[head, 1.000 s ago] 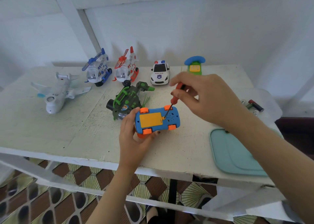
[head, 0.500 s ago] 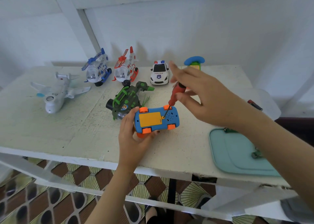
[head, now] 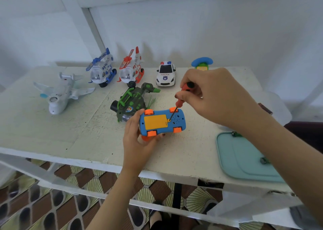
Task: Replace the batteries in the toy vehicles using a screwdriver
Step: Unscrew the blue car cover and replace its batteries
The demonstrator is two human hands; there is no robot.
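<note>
The blue toy car is held upside down above the middle of the table, a little nearer its front edge than its back edge. Its four orange wheels and its underside face up. Its long axis runs left to right, roughly along the front edge, with the right end angled slightly toward the back. Which end is the nose cannot be told.

The left hand grips the car's left end from below, thumb curled over the top beside a wheel. A yellow battery cover fills the left and middle of the underside.

The right hand pinches the red-handled screwdriver between thumb and fingers. The tool leans, handle up and toward the back right, shaft slanting down to the near left, with its tip at the right edge of the cover.

Just behind the car lies a green toy vehicle. Along the back edge stand a blue helicopter, a red helicopter and a police car. A white airplane sits toward the left edge, and a teal tray lies at the front right corner.
</note>
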